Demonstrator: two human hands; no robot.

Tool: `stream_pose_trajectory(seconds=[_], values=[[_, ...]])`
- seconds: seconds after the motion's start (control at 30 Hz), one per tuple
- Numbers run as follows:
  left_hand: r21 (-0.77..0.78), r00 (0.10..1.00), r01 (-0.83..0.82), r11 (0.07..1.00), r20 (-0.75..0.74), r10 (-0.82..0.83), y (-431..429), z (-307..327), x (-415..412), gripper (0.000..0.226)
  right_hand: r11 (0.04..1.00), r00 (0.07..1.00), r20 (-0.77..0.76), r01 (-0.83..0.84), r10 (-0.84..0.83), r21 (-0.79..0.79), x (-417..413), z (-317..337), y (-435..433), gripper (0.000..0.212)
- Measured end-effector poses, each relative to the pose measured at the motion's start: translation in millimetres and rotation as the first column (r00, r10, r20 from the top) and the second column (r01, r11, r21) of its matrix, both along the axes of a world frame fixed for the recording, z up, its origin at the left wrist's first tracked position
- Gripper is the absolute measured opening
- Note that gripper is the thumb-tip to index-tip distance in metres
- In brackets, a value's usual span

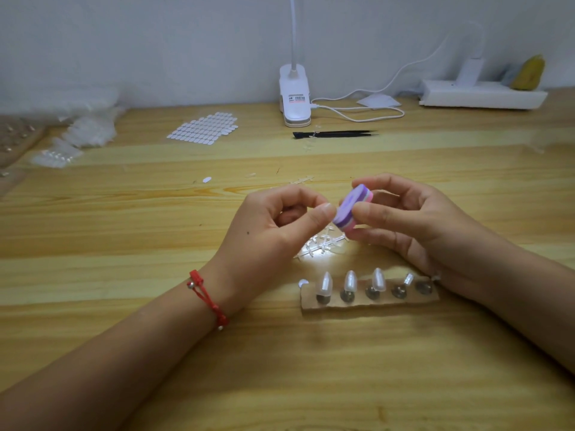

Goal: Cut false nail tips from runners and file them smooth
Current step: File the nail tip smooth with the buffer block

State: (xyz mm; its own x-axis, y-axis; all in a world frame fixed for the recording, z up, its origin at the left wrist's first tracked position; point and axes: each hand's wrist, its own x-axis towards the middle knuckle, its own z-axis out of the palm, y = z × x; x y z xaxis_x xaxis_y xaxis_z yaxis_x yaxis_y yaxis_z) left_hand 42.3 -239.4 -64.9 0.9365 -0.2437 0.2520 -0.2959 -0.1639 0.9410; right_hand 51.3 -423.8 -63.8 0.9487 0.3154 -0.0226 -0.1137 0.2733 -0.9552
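Head view shows the wooden surface [124, 306] carrying everything, with both hands meeting above its middle. The right hand [413, 219] holds a purple-and-pink file block [353, 206] between its thumb and curled fingers. The left hand [273, 225] has its grip pressed together, thumb to forefinger, at the block's 9 o'clock edge. It is probably pinching a nail tip, though the fingertips hide the piece itself. At 6 o'clock from the hands lies a cardboard strip [370, 301] with pearly mounted tips [351, 283] standing on pegs. Cut runners [323, 244] are scattered between the strip and the hands.

The right wrist rests just beside the strip's 3 o'clock end, so a wide filing stroke could nudge the strip and topple what stands on it. The pinched piece is likely tiny and slick. A hard push from the block could flick it out into the clear scraps below, where it would be hard to find. The left thumb sits against the abrasive face, so a slip could scrape skin, and too many strokes could flatten the tip's edge.

The block's long axis runs from about 7 o'clock to 1 o'clock, tilted. Its broad purple face is turned toward the left hand and the camera. The mounted tips stand with their long axes roughly upright, points toward 12 o'clock.
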Motion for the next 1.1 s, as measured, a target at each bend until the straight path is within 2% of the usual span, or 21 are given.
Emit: stream_pose_trajectory(seconds=[0.1, 0.2, 0.33, 0.47, 0.6, 0.73, 0.87, 1.03, 1.1], values=[[-0.014, 1.0, -0.016, 1.0, -0.015, 0.016, 0.4, -0.4, 0.4, 0.014, 0.999, 1.0, -0.017, 0.017, -0.016, 0.034, 0.2, 0.2, -0.4, 0.034], [0.004, 1.0, 0.004, 1.0, -0.01, -0.004, 0.0, 0.4, 0.3, 0.013, 0.999, 0.999, 0.01, -0.041, 0.041, -0.022, -1.6, 0.5, 0.9, 0.03], [-0.017, 1.0, -0.01, 1.0, -0.024, 0.009, 0.0, 0.5, 0.3, 0.015, 1.0, 1.0, -0.003, 0.003, -0.003, 0.021, 0.4, -1.4, -1.1, 0.031], [-0.01, 0.999, 0.013, 1.0, -0.03, -0.014, 0.4, 1.1, -0.3, 0.014, 0.995, 0.996, 0.047, -0.066, 0.069, -0.072, -2.5, -0.1, 2.4, 0.03], [-0.008, 1.0, 0.001, 1.0, -0.022, -0.002, 0.5, 2.0, -1.7, 0.017, 0.999, 1.0, -0.019, 0.023, -0.022, 0.049, 2.5, -0.9, -2.4, 0.028], [-0.018, 1.0, -0.01, 1.0, -0.018, 0.009, 0.8, 2.3, -1.7, 0.016, 0.999, 0.999, -0.011, -0.036, 0.036, 0.011, 2.1, -0.5, -2.7, 0.026], [-0.004, 0.999, -0.024, 1.0, -0.023, 0.024, 0.1, 1.1, 0.2, 0.016, 0.993, 0.994, 0.019, -0.11, 0.111, -0.047, 0.1, -0.8, -1.6, 0.035], [0.031, 1.0, 0.003, 1.0, 0.002, -0.003, 0.1, -1.3, -0.4, 0.016, 0.996, 0.997, -0.014, -0.077, 0.078, 0.05, 3.1, -0.8, -4.1, 0.035], [0.025, 0.999, -0.032, 0.999, 0.031, 0.031, 1.2, -1.7, 0.0, 0.016, 0.99, 0.99, 0.004, -0.14, 0.14, -0.015, 0.8, -1.1, -3.4, 0.036]])
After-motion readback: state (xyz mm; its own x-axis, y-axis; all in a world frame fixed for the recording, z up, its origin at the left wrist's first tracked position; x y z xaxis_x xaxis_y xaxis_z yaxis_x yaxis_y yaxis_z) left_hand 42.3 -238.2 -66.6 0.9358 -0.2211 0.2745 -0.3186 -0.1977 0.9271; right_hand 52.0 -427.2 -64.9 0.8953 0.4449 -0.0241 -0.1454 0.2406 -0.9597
